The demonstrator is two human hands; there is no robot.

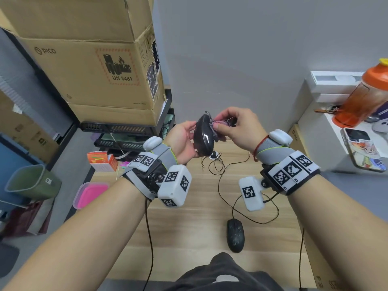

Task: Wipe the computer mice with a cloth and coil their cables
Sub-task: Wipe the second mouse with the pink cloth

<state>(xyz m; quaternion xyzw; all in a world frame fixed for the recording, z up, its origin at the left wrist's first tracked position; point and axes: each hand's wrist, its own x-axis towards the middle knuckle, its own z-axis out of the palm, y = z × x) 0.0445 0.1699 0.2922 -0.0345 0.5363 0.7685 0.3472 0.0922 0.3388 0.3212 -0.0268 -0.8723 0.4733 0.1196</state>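
Head view: two mice (pixel 203 136) (pixel 235 235), one cloth (pixel 218 125).

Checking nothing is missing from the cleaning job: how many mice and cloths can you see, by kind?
Mice: 2, one held up in the left hand, one lying on the desk
Cloths: 1, pinched in the right hand against the held mouse
Total: 3

Bare forearms, no sleeves. Left wrist (pixel 151 173): grey strap, black mount, white blocks with black square tags, black cable trailing down. Right wrist (pixel 287 169): same grey strap and tagged white blocks, plus red string bracelet (pixel 259 147). Dark shirt (pixel 226 274).
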